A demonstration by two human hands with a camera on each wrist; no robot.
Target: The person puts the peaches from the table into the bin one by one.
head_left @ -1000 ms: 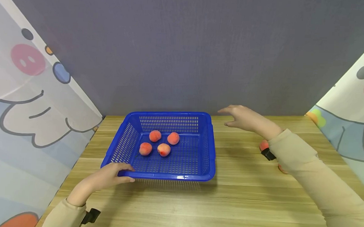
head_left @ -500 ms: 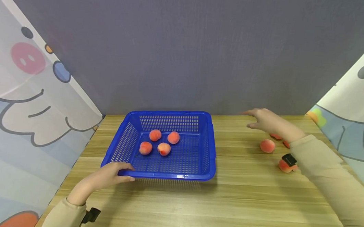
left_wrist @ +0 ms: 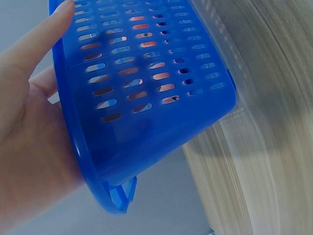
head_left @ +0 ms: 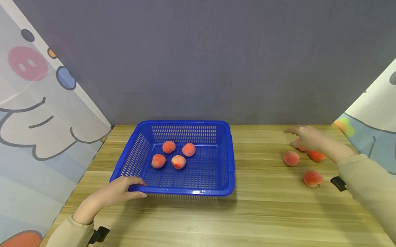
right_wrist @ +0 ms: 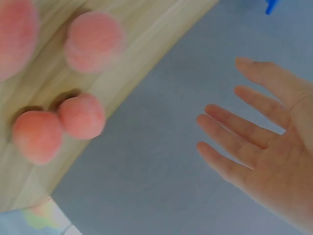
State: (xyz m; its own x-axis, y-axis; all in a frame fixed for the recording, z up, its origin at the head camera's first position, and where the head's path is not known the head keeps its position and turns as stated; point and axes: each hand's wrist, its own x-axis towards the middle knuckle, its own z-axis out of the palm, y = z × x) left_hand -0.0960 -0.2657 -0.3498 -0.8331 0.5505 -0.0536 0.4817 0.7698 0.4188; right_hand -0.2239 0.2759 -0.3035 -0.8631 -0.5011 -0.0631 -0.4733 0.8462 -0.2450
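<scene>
A blue plastic basket [head_left: 227, 166] with slotted walls stands on the table, with several peaches [head_left: 178, 162] in its left half. My left hand [head_left: 115, 192] grips its near-left rim, fingers over the edge and thumb outside; in the left wrist view, the hand [left_wrist: 29, 98] holds the blue rim. Over on the right, more peaches lie on the wood: one peach [head_left: 291, 158] to the left, another [head_left: 313, 178] nearer, two more farther back. My right hand [head_left: 313, 139] hovers by the back pair, partly covering one. In the right wrist view its fingers [right_wrist: 230, 127] are spread and hold nothing.
The wooden table [head_left: 192, 227] ends at a grey upright panel [head_left: 201, 56] behind. Cartoon-printed sheets [head_left: 26, 122] rise on both sides. A black strap mount [head_left: 338, 183] sits at my right wrist.
My right hand has moved rightward from beside the basket to the loose peaches, uncovering several of them. My left hand stays on the rim, and the basket has not moved.
</scene>
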